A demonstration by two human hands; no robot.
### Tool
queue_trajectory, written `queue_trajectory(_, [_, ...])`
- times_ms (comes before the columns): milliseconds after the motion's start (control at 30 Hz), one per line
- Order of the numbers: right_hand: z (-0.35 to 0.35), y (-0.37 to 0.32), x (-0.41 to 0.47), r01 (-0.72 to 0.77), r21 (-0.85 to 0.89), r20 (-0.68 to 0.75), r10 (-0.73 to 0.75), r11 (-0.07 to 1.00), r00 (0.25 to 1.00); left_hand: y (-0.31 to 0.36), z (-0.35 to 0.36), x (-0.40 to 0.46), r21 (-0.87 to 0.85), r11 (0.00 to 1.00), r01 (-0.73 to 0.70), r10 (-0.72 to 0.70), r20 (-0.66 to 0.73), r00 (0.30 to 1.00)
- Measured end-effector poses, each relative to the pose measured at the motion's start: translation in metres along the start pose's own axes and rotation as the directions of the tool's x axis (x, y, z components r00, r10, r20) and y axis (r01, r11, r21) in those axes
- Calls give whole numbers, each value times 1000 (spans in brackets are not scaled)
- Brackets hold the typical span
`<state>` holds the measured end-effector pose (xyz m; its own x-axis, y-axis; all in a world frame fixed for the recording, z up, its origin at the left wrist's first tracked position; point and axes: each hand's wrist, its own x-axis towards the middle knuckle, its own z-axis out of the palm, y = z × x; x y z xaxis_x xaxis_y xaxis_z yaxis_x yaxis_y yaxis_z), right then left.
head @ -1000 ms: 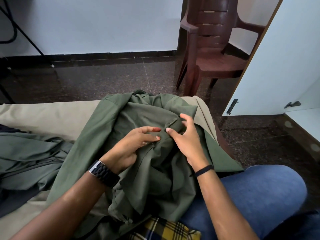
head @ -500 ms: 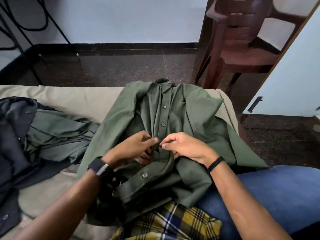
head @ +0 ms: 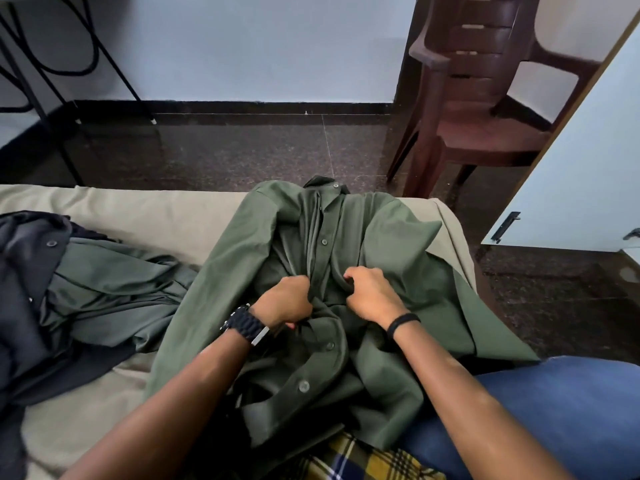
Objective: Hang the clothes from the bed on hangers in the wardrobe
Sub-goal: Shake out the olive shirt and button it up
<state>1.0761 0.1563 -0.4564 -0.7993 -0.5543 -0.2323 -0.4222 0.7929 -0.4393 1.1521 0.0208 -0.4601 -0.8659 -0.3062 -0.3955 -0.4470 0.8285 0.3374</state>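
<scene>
Fabric of the green shirt (head: 377,244) is bunched in both hands at its button placket, mid-front. Left hand (head: 285,299) has its fingers curled into the cloth on the left side of the placket; right hand (head: 372,294) has its fingers curled round the fold on the right side. The two fists sit near each other with the placket strip between them. Shirt lies front-up on the bed (head: 138,216), collar toward the far edge, lower part draped over the person's lap. Second green garment (head: 104,285) and a dark garment (head: 24,271) lie heaped to the left. Plaid cloth (head: 360,459) shows beneath the shirt hem. Brown chair (head: 481,109) stands beyond.
</scene>
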Motion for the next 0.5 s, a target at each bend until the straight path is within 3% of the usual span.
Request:
queue_trajectory(67, [-12,1,-6,54,-24,99,-51,998,994,3,-12,-20,197,980,-28,11,84,996])
queue_trajectory(167, [-38,-4,-26,146,-56,321,-120,988,939,1,-32,-57,483,869,-106,57,114,992])
queue_trajectory(300, [-43,-9,-45,193,-71,675,-95,979,732,-8,-35,-88,526,838,-146,66,167,984])
queue_trajectory(400, [-30,-7,-43,214,-109,671,-87,971,736,-13,-15,-84,485,866,-121,102,67,993])
queue_trajectory(500, [-18,0,-29,229,-100,490,-152,968,859,-25,16,-61,461,870,-177,259,-120,958])
